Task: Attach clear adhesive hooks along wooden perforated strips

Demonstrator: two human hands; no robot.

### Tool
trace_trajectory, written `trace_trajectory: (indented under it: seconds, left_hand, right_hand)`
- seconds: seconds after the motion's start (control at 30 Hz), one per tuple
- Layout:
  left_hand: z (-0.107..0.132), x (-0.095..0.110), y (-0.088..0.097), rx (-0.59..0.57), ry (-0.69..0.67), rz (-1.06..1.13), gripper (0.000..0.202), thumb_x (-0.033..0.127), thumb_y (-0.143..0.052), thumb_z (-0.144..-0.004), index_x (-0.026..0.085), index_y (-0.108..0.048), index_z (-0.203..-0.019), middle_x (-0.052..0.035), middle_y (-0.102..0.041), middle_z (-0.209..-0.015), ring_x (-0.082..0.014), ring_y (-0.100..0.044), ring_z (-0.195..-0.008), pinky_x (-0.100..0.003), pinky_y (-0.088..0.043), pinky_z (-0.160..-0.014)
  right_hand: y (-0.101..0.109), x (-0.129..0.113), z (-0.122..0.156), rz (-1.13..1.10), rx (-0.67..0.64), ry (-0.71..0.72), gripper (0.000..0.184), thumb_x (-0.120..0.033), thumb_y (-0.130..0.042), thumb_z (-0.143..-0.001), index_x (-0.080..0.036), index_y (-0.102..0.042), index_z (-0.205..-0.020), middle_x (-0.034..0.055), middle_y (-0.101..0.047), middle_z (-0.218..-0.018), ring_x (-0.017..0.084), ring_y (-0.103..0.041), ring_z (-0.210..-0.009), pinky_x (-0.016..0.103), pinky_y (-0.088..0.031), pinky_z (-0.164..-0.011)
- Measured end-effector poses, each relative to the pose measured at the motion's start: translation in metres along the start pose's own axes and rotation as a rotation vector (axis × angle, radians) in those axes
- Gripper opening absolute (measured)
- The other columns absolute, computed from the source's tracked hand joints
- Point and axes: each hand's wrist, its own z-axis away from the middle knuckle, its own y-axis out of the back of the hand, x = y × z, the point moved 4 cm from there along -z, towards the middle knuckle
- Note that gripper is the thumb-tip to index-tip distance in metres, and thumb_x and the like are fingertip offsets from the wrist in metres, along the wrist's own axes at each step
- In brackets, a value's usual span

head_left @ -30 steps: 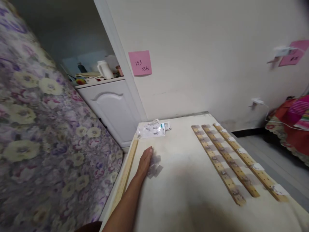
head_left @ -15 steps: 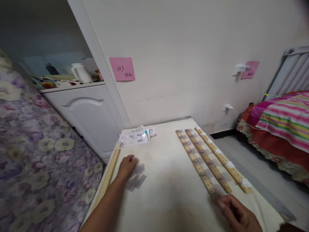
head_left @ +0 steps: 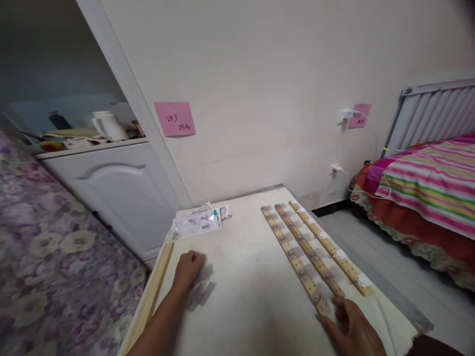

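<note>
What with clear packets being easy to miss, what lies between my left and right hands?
Head view: small clear packets lie beside the left hand; from there to the right hand, at the wooden strips, the table is bare.

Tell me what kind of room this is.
Most likely a bedroom in a home: a bed with a striped cover, a radiator behind it, and a floral mattress beside the white table.
</note>
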Motion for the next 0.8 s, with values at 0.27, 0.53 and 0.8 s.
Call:
trace_trajectory:
  seconds: [0.27, 0.53, 0.8]
  left_hand:
    - [0.017, -0.007, 0.004, 0.017, -0.063, 0.273, 0.045, 0.052, -0.062, -0.067, 0.020, -0.066, -0.099, -0.0068, -0.069, -0.104, -0.0267, -0.061, -0.102, -0.044, -0.043, -0.097]
    - [0.061, -0.023, 0.016, 0.166, 0.088, 0.450, 0.062, 0.056, -0.059, -0.075, 0.020, -0.053, -0.124, -0.0105, -0.056, -0.132, -0.0296, -0.049, -0.125, -0.047, -0.033, -0.108]
    - [0.114, -0.025, 0.030, 0.258, 0.128, 0.539, 0.069, 0.059, -0.055, -0.075, 0.014, -0.050, -0.128, -0.0138, -0.057, -0.128, -0.0302, -0.050, -0.123, -0.045, -0.033, -0.108]
  right_hand:
    - [-0.008, -0.015, 0.006, 0.130, -0.045, 0.021, 0.033, -0.053, -0.051, -0.076, -0.025, -0.054, -0.094, 0.0061, -0.064, -0.105, 0.024, -0.064, -0.092, 0.032, -0.050, -0.070]
    - [-0.008, -0.026, 0.011, 0.209, -0.052, -0.108, 0.034, -0.055, -0.045, -0.078, -0.027, -0.050, -0.095, 0.0045, -0.066, -0.101, 0.025, -0.066, -0.084, 0.035, -0.046, -0.069]
    - [-0.003, -0.033, 0.014, 0.111, -0.011, -0.106, 0.029, -0.052, -0.049, -0.075, -0.025, -0.054, -0.084, 0.0042, -0.069, -0.087, 0.025, -0.065, -0.082, 0.032, -0.045, -0.068]
